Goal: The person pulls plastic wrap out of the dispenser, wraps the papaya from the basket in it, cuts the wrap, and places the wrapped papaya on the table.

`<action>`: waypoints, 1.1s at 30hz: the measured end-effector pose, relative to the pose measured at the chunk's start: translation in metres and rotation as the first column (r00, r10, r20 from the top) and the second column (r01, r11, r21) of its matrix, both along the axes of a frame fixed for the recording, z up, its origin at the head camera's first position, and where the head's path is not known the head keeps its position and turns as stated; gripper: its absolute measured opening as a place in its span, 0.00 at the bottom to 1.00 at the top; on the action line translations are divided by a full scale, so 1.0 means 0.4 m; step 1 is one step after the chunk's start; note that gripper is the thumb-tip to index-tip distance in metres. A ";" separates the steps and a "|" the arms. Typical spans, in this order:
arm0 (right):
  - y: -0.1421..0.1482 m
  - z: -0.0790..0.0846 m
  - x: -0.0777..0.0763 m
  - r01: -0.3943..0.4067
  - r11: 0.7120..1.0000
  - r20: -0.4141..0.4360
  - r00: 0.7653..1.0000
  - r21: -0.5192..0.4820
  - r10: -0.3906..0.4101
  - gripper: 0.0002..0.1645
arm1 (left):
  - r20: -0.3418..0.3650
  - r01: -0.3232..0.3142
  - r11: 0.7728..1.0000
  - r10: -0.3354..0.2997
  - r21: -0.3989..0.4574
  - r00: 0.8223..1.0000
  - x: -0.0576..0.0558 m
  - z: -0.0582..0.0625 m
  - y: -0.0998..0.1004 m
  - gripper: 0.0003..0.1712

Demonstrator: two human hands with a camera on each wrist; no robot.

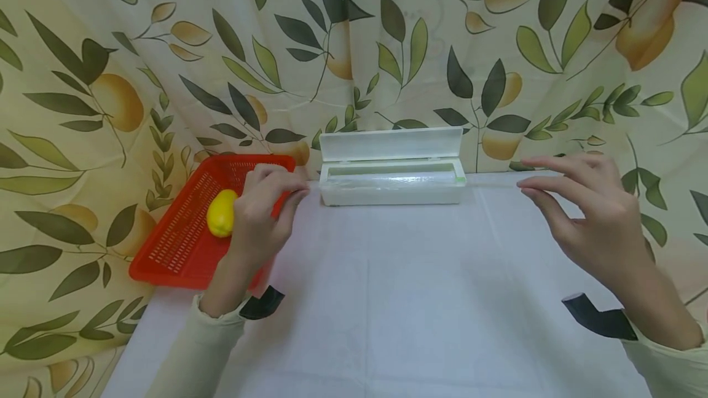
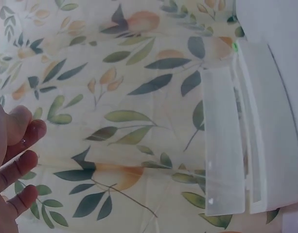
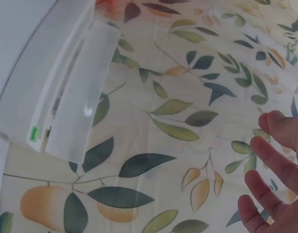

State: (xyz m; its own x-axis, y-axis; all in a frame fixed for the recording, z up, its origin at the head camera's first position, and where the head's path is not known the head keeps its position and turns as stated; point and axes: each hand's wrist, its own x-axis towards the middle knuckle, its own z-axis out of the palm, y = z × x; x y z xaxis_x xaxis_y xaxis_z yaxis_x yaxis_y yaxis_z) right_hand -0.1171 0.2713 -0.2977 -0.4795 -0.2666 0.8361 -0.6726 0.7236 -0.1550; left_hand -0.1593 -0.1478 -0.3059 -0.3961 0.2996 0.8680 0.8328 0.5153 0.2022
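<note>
A white cling film box stands at the back of the table with its lid raised. Inside it lies a roll of clear film. My left hand is left of the box, thumb and forefinger pinched together; a shiny bit of film shows at its fingertips. To the right of the box, my right hand pinches in the same way, its other fingers spread. A barely visible sheet of cling film seems to stretch between both hands; its lower edge cannot be made out.
At the left, a red plastic basket holds a glossy yellow fruit-like thing, partly behind my left hand. A white cloth covers the table. Behind hangs a leaf-and-fruit patterned curtain, close to the box's back.
</note>
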 end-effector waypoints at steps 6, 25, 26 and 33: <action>-0.009 -0.039 0.058 -0.009 1.000 0.025 1.000 -0.002 0.009 0.40 | 0.017 0.031 1.000 -0.031 0.002 0.999 0.055 -0.050 -0.008 0.05; 0.001 -0.244 0.176 -0.045 0.998 0.185 0.981 -0.036 0.051 0.32 | 0.106 0.102 0.995 -0.101 -0.006 0.989 0.180 -0.233 -0.022 0.04; 0.001 -0.255 0.179 -0.050 0.998 0.193 0.979 -0.039 0.057 0.31 | 0.116 0.101 0.995 -0.100 -0.009 0.988 0.183 -0.241 -0.024 0.04; 0.000 -0.320 0.196 -0.041 0.999 0.262 0.964 -0.018 0.044 0.28 | 0.175 0.102 0.994 -0.094 -0.039 0.980 0.199 -0.298 -0.033 0.02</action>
